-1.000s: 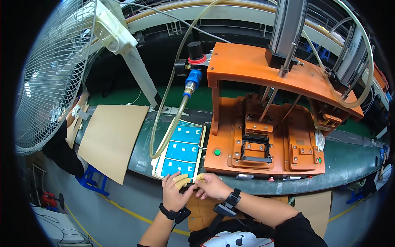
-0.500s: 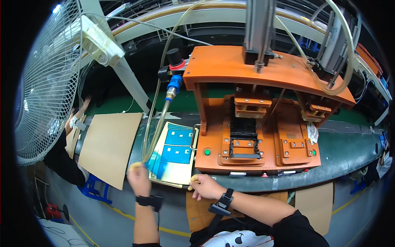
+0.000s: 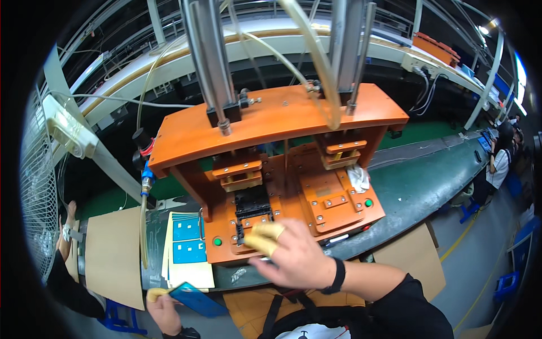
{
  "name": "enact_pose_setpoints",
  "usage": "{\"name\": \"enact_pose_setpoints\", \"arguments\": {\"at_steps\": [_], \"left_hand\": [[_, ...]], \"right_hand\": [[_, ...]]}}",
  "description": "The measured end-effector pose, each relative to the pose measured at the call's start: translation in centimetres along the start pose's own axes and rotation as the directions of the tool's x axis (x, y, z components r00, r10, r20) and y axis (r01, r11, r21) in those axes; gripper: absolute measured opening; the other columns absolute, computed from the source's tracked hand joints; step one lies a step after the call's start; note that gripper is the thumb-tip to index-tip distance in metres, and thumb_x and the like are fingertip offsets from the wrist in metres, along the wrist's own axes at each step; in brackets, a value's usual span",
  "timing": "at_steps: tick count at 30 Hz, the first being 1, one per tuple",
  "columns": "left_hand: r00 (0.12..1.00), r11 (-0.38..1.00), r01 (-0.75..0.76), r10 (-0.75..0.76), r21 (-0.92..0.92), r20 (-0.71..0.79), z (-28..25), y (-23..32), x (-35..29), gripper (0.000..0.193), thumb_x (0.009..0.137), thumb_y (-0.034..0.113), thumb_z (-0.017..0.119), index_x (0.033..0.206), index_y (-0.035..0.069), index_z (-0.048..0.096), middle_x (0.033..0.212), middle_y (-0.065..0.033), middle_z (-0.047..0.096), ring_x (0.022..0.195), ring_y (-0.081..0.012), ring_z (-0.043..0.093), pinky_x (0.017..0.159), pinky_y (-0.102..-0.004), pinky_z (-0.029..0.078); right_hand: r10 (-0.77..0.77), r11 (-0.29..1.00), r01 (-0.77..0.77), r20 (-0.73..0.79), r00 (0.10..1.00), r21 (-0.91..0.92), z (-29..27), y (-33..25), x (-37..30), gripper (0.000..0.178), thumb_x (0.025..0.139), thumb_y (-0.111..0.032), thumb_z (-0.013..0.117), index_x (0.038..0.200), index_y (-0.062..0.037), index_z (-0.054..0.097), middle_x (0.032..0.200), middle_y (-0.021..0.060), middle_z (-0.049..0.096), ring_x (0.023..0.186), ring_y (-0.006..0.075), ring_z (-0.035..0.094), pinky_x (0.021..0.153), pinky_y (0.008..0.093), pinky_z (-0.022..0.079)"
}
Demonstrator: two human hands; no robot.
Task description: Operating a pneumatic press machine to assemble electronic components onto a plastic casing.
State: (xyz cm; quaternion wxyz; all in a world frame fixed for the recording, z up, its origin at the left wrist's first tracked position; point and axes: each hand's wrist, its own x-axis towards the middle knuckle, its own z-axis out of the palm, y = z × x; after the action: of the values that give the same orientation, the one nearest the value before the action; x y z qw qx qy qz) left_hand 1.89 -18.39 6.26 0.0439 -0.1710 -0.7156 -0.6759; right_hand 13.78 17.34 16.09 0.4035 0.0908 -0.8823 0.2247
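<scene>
Dial: 12 at top of view, hub at its middle.
Lettering: any on sheets or machine too small to read; the sheets carry small pale squares and a bracket-shaped pale mark.
Blue sheet (image 3: pixel 199 301): one, thin, rectangular, glossy, blue; at 7 o'clock, raised off the bench in the left hand, beyond the bench's near edge.
Sheet axis: long side runs from 10 to 4 o'clock; gripped end toward 10, free end toward 4.
Left hand (image 3: pixel 162 312): at 7 o'clock; yellow-covered fingertips clamped on the sheet's 10 o'clock end.
Right hand (image 3: pixel 298 259): between 5 and 6 o'clock, over the press's near edge; two yellow-covered fingers side by side, pointing toward 10, thumb below; blurred, cannot tell whether they pinch anything.
Orange press (image 3: pixel 276 117): middle of view; two upright cylinders, two stations.
Black fixture (image 3: pixel 252 204): on the press's left-hand station, just beyond the right fingers toward 11.
Green buttons (image 3: pixel 218 242): two, round; one at 7, one near 4.
White cloth (image 3: pixel 359 178): crumpled, on the press at 3.
Sheet stack (image 3: pixel 188 252): blue pieces on cream backing, at 8, beside the press.
Cardboard (image 3: pixel 114 254): flat, tan, at 8, outward of the stack.
Fan (image 3: pixel 39 186): wire guard, at 9.
</scene>
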Motion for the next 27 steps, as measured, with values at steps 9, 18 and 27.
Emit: {"name": "enact_pose_setpoints", "arguments": {"at_steps": [9, 18, 27], "left_hand": [[0.895, 0.996, 0.024, 0.017, -0.087, 0.445, 14.3, 4.5, 7.3, 0.005, 0.095, 0.003, 0.055, 0.096, 0.002, 0.051, 0.076, -0.0031, 0.056, 0.064, -0.0093, 0.057, 0.059, -0.0232, 0.048], [0.853, 0.996, -0.084, 0.070, 0.004, 0.518, 20.2, 5.0, 12.9, 0.007, 0.094, 0.000, 0.053, 0.102, 0.001, 0.052, 0.101, -0.0060, 0.061, 0.096, -0.0114, 0.060, 0.084, -0.0252, 0.047], [0.768, 0.623, -0.554, 0.127, 0.552, 0.628, 24.4, 1.4, 19.0, 0.028, 0.090, 0.015, 0.061, 0.117, 0.011, 0.063, 0.114, -0.0128, 0.067, 0.108, -0.0317, 0.062, 0.089, -0.0362, 0.052]], "right_hand": [[-0.057, 0.993, 0.075, 0.181, 0.982, -0.092, -4.0, 4.0, 1.8, 0.015, 0.078, -0.011, 0.073, 0.088, -0.0024, 0.066, 0.088, 0.0084, 0.064, 0.091, 0.0263, 0.061, 0.078, 0.0354, 0.049], [0.643, 0.609, -0.465, -0.056, 0.764, 0.643, -22.1, 5.9, -9.7, 0.018, 0.085, -0.004, 0.060, 0.094, 0.0081, 0.068, 0.094, 0.0168, 0.071, 0.084, 0.0242, 0.070, 0.079, 0.0325, 0.055], [0.903, 0.135, -0.007, -0.120, 0.412, 0.991, -26.0, 19.1, -25.4, 0.022, 0.102, -0.021, 0.049, 0.101, -0.0052, 0.065, 0.094, 0.0076, 0.071, 0.089, 0.0210, 0.069, 0.078, 0.0322, 0.059]]}}
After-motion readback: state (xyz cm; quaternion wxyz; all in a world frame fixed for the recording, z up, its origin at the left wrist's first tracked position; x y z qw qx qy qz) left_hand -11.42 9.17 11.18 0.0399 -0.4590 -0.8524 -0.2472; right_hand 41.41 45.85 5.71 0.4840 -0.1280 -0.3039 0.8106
